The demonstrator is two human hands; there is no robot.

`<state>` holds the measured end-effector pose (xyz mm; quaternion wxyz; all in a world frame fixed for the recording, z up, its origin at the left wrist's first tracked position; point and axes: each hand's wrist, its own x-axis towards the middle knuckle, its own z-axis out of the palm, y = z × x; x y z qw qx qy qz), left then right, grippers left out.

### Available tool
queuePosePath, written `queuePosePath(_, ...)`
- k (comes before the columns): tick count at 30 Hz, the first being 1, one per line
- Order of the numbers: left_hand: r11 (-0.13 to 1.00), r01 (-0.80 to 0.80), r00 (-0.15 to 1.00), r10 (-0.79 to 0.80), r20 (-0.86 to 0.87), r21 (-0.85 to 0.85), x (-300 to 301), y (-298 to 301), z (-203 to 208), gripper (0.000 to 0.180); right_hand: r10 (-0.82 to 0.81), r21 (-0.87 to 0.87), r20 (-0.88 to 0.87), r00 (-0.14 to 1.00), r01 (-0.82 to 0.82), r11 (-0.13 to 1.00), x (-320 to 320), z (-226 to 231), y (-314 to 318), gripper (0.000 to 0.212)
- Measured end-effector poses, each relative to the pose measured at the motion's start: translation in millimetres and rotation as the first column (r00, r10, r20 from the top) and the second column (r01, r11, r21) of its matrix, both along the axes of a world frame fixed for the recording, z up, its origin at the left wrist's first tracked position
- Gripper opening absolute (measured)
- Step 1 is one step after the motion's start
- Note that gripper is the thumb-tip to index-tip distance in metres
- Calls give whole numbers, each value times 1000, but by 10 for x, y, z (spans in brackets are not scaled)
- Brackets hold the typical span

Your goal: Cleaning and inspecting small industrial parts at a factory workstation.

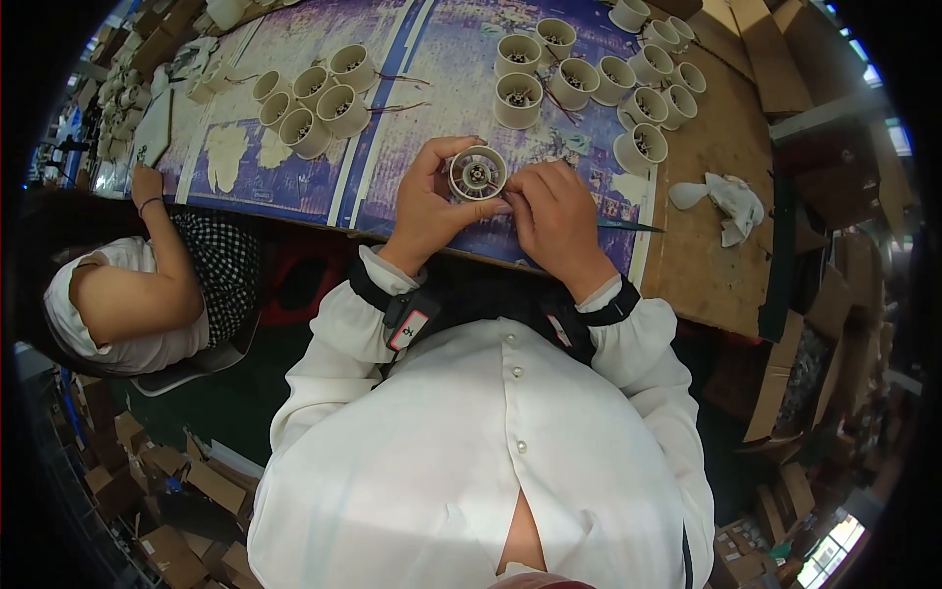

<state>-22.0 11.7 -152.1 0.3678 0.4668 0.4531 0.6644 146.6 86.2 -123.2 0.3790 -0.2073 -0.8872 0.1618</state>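
My left hand (433, 199) is wrapped round a white plastic cup-shaped housing (478, 173), its open end facing up. Inside that housing a spoked ring and a small metal centre show. Close against its right side is my right hand (555, 209), thumb and fingers pinched together; whatever sits between them is too small to make out. Beyond my hands stand similar white housings (517, 102) with metal parts inside, some trailing thin reddish wires. Another group of housings (343, 111) stands to the left, also with wires.
The table (294, 177) has a worn purple-and-white covering and a brown board (721, 265) at the right. On the board lies a crumpled white cloth (734, 209). A dark pointed strip (630, 226) lies beside my right wrist. A seated person (147, 285) works at the left. Cardboard boxes (800, 383) stand around.
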Motion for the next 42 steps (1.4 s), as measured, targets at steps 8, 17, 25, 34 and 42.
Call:
queuePosePath(8,1000,22,998,-22,55,12,-17,13,-23,69,-13,-11,85,996,14,1000,-5,-9,-16,14)
queuePosePath(17,995,72,982,-59,180,-66,-100,35,-57,70,0,-106,-39,999,-4,994,-46,-69,-19,15)
queuePosePath(25,995,57,969,-35,243,-84,-100,19,-19,68,1,-208,-67,998,-15,978,-48,-12,-70,16)
queuePosePath(34,993,46,966,-17,257,-108,-87,13,-17,65,16,-93,-58,998,-21,995,-51,-54,-31,14)
queuePosePath(42,979,-56,984,21,-177,-198,-18,-1,-25,63,-1,-4,98,995,2,1000,7,-180,-47,13)
